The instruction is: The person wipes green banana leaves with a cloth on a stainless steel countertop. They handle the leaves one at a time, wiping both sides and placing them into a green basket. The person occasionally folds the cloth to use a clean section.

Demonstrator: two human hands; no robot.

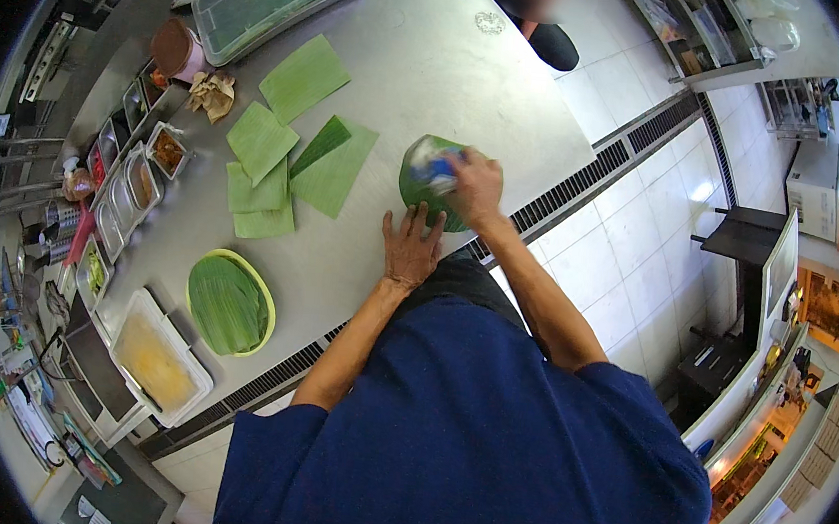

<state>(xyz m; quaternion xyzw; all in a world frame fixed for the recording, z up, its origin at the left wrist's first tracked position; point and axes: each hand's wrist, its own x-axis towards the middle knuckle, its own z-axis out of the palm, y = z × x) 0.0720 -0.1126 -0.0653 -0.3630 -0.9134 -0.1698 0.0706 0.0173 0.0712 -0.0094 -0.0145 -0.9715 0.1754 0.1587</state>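
Near the table's front edge, my left hand (411, 248) lies flat with its fingers stretched out, its fingertips at the lower left edge of a dark green leaf piece (410, 185). My right hand (478, 187) is closed on a blue-and-white thing (436, 169) pressed over that leaf; motion blurs it, so its kind cannot be made out. Left of my hands, several lighter green cut leaf pieces (306, 79) are spread on the steel table (436, 74), some overlapping. A yellow-green oval bowl (268, 325) holds a stack of dark green leaves (224, 303).
At the back left stands a lidded clear tub (281, 0), with a brown-lidded jar (174, 49) and crumpled brown paper (213, 94) beside it. Small metal food trays (167, 150) line the left edge. A white tray with yellowish contents (162, 357) sits front left. Another person (549, 39) is beyond the table.
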